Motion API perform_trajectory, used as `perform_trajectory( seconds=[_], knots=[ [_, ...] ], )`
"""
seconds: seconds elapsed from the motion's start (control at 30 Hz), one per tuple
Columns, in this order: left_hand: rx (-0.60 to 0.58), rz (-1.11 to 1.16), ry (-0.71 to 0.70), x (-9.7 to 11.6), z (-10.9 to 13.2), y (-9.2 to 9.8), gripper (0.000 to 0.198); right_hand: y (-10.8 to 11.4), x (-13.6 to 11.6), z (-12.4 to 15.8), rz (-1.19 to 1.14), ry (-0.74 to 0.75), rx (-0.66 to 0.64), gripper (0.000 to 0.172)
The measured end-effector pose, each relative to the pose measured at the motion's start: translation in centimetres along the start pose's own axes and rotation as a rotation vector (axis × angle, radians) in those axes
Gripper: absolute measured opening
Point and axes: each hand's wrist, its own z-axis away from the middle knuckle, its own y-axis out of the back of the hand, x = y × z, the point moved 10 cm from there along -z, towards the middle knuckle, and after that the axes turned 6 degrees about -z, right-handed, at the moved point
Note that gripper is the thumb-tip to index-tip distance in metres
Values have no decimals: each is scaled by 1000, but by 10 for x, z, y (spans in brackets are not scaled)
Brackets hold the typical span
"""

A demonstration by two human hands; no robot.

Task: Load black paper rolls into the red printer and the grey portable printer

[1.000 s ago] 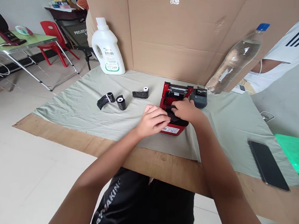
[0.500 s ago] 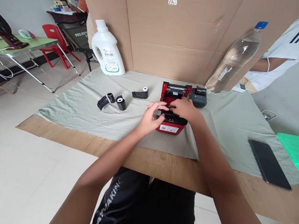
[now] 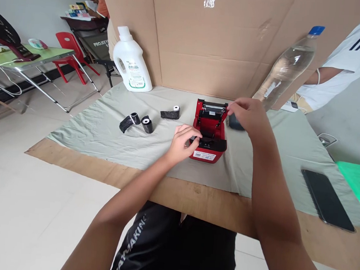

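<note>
A small red printer [image 3: 209,153] stands on the pale green cloth [image 3: 105,133] with its lid raised and the dark paper bay showing. My left hand [image 3: 182,142] is curled against the printer's front left corner, thumb on its top. My right hand [image 3: 247,113] is lifted at the upper right corner of the open lid [image 3: 211,108], fingers pinched at its edge. Three black paper rolls lie to the left: one partly unwound [image 3: 128,121], one on its side [image 3: 146,124], one with a white core [image 3: 171,114].
A grey device [image 3: 234,124] sits half hidden behind my right hand. White detergent bottle [image 3: 131,62] and leaning water bottle [image 3: 284,70] stand against the cardboard wall [image 3: 212,42]. A black phone [image 3: 327,199] lies at right, beside a green stool [image 3: 357,182]. A person's white sleeve [image 3: 348,52] shows far right.
My right hand has left the printer's paper bay and risen to the lid's upper right corner. My left hand has slid to the front left corner. The bay now shows uncovered.
</note>
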Motion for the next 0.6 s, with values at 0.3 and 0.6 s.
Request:
perform_trajectory(
  seconds=[0.3, 0.6],
  knots=[
    [43, -78, -181, 18, 6, 3, 15, -13, 2, -3, 141, 39, -60, 28],
    [41, -79, -158, 17, 7, 3, 20, -19, -2, 7, 91, 32, -294, 15]
  ],
)
